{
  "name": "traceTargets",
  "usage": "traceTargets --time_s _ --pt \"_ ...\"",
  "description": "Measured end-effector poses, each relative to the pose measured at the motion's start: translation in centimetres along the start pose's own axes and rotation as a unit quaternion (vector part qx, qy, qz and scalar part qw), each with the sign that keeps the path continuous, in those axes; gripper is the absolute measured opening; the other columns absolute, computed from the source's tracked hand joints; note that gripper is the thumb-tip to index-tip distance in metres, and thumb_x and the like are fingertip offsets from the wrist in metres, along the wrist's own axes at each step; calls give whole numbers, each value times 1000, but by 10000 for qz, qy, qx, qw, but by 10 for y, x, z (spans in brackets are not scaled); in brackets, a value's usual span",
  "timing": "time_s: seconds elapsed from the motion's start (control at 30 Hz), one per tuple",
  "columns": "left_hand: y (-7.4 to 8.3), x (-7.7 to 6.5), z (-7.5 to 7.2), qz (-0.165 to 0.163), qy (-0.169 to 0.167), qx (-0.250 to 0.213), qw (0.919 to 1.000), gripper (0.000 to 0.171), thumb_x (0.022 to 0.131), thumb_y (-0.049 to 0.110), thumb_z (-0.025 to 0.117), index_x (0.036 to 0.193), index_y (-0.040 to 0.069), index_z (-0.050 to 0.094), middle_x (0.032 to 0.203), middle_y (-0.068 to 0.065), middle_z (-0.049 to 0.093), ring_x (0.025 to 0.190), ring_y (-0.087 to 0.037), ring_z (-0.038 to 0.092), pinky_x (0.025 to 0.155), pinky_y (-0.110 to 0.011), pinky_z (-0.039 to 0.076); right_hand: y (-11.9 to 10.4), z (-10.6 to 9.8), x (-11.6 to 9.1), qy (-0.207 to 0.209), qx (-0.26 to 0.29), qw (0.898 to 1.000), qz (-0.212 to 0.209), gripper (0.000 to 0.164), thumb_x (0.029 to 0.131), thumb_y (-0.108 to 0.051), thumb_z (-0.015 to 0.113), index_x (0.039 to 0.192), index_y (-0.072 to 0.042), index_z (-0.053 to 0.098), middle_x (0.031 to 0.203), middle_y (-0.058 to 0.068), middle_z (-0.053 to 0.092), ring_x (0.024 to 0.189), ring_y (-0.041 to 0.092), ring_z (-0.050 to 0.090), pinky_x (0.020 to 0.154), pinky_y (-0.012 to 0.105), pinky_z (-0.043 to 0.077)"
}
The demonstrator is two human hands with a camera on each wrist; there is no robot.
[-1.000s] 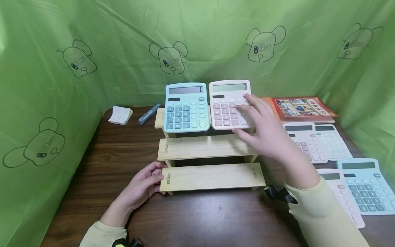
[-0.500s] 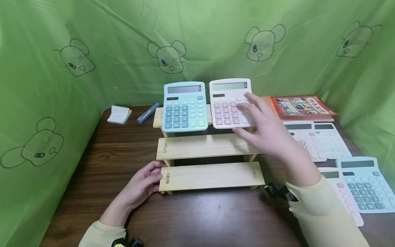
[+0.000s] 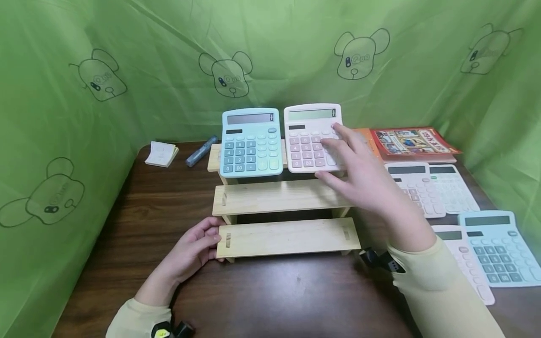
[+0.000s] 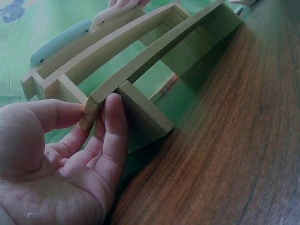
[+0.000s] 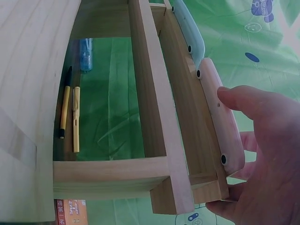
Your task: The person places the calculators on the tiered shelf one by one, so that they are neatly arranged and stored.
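Note:
A three-tier wooden stand (image 3: 287, 237) occupies the middle of the table. On its top tier a blue calculator (image 3: 251, 145) and a pink calculator (image 3: 310, 138) lean side by side, both displays reading 0. My left hand (image 3: 192, 251) pinches the left end of the lowest board; the left wrist view shows the thumb (image 4: 61, 114) at its edge and a finger (image 4: 115, 126) beneath. My right hand (image 3: 367, 173) holds the pink calculator at its right side, fingers over the keys and thumb by the lower edge. Its far fingers are partly hidden in the right wrist view.
Several more calculators lie at right, including a blue one (image 3: 498, 249) and a white one (image 3: 452, 188). Behind them is a red booklet (image 3: 412, 141). A notepad (image 3: 160, 154) and blue marker (image 3: 201, 151) lie back left. Under the stand show two pens, one yellow (image 5: 76, 122).
The head view has tilted slightly, so everything sits a little higher in the picture. Both hands keep their places on the stand and the pink calculator.

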State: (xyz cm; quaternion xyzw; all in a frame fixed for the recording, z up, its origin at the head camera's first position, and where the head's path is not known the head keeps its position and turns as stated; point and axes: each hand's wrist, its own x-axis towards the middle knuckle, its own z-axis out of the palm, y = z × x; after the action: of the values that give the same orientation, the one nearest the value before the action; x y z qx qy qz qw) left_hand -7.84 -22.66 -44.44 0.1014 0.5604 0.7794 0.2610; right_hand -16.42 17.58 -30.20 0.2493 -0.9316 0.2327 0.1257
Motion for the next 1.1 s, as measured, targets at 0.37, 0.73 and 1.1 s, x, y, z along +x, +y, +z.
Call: traceTargets --time_s 0.37,0.73,1.1 --pt "2 4 1 -96 -140 -21 9999 32 102 4 44 130 -5 33 114 -20 56 89 -28 63 70 -38 57 24 -14 -30 -207 428 9982 355 85 89 -39 69 155 -22 18 159 5 16 141 32 26 107 59 29" --pt "9 8 2 -216 -79 54 9997 34 102 7 45 132 -3 32 117 -22 54 91 -30 62 71 -39 56 91 -20 -61 -586 72 9837 1699 77 93 -48 60 151 -9 28 144 24 40 129 46 38 99 65 32" --pt "2 -3 -4 23 -429 -253 9988 33 103 0 35 135 -7 28 118 -20 56 94 -29 62 73 -37 55 140 -14 -66 -1492 -506 9384 3074 115 82 -70 57 154 -7 -8 148 40 1 128 65 9 90 79 23"
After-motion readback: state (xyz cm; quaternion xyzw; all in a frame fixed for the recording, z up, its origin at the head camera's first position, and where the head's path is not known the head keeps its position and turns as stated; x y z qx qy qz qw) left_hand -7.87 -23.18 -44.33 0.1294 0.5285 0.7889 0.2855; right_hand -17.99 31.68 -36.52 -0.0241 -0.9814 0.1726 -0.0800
